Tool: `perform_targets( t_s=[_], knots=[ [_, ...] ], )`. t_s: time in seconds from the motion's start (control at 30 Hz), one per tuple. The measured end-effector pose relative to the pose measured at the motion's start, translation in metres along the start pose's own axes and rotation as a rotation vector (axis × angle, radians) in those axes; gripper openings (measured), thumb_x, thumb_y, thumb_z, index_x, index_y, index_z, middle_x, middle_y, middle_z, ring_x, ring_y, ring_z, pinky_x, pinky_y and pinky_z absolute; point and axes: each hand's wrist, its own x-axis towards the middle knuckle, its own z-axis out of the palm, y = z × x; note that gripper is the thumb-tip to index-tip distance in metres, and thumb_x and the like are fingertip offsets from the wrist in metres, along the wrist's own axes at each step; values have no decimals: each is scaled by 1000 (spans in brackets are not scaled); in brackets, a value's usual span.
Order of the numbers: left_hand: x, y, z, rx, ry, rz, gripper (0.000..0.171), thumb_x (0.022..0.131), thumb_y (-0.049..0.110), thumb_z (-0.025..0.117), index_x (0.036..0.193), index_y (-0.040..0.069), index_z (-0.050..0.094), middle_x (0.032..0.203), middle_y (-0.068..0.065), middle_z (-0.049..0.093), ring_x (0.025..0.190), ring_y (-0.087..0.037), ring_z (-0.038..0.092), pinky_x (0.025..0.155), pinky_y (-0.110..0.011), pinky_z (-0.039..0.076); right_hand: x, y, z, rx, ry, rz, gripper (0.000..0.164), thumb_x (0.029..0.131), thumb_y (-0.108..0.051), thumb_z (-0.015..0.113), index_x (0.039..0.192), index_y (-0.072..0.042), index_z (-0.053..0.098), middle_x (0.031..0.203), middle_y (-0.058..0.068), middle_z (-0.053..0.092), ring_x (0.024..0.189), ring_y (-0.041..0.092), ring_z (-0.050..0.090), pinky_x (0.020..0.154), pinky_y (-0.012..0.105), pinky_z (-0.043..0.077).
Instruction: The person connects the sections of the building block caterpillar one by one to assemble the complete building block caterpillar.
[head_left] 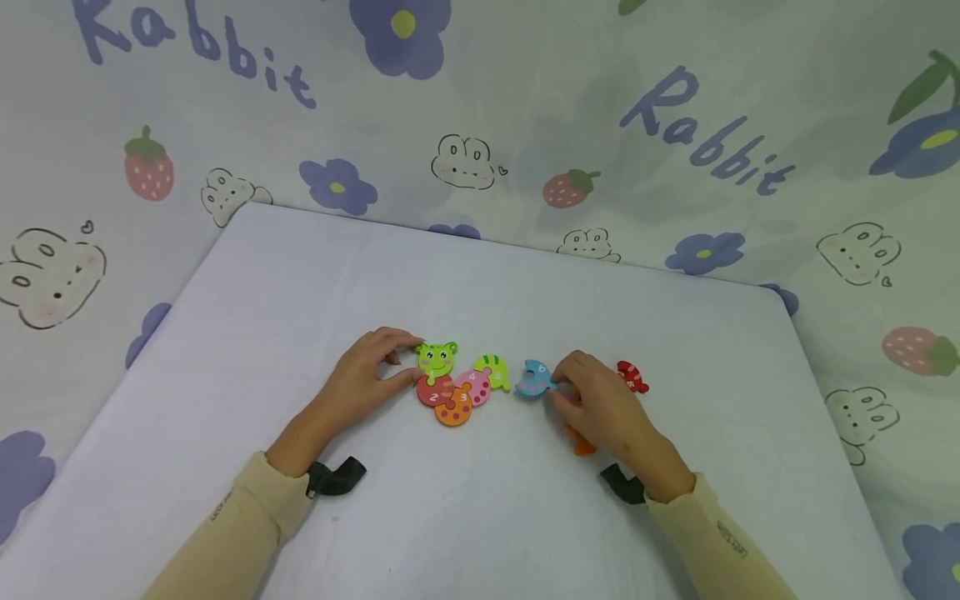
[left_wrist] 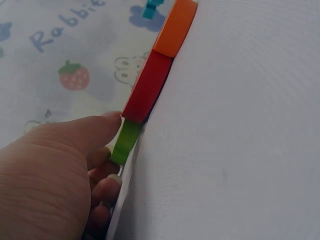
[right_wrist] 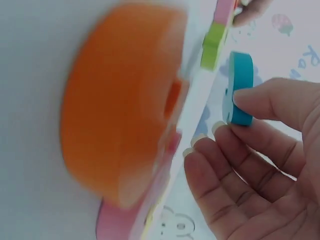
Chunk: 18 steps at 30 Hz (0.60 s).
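Observation:
Number puzzle pieces lie linked on the white table: a green smiling head [head_left: 437, 360], a red piece [head_left: 434, 391] marked 2, an orange piece [head_left: 453, 407] marked 3, a pink piece [head_left: 473, 387] marked 4 and a striped light green piece [head_left: 492, 370]. My left hand [head_left: 365, 373] holds the green head at its left side, thumb by the joint with the red piece. To the right of this chain, my right hand [head_left: 604, 400] pinches a blue puzzle piece [right_wrist: 242, 87] marked 6 between thumb and forefinger. The blue piece stands apart from the light green end.
A red striped piece [head_left: 632, 377] lies beyond the right hand. An orange piece [right_wrist: 120, 105] sits close under that wrist, partly hidden in the head view, with a pink piece [right_wrist: 117, 220] beside it. A patterned cloth [head_left: 510, 108] hangs behind the table [head_left: 420, 517].

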Motion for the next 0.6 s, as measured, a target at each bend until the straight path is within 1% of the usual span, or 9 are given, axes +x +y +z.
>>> perform_targets(
  t_s=[0.1,0.23,0.37,0.6],
  knots=[
    [0,1,0,-7,-1,-5,48,90,19,85,134,13,68,125,0,65,96,-15,54,83,-38,50,-2,-7,5,37,0,-6,19,88,-9,83,100,-13,68,100,-4,64,85,12,60,75,31,56],
    [1,1,0,-20,-4,-8,48,90,19,86,134,13,69,126,-1,65,96,-16,55,84,-40,49,-2,-14,12,36,-18,0,20,88,-11,84,100,-14,68,100,-5,64,89,12,61,79,31,57],
    [1,1,0,-17,-4,-8,48,90,21,86,134,13,69,127,-1,65,96,-16,55,84,-39,50,0,-18,17,5,-31,8,19,88,-12,85,100,-13,70,101,-3,66,94,14,63,85,34,58],
    [0,2,-2,-7,-11,-16,48,91,22,85,134,14,68,128,1,64,97,-15,55,85,-38,50,3,-22,20,-66,-62,30,20,88,-18,86,101,-12,72,100,-3,67,95,14,62,86,34,57]
  ],
)
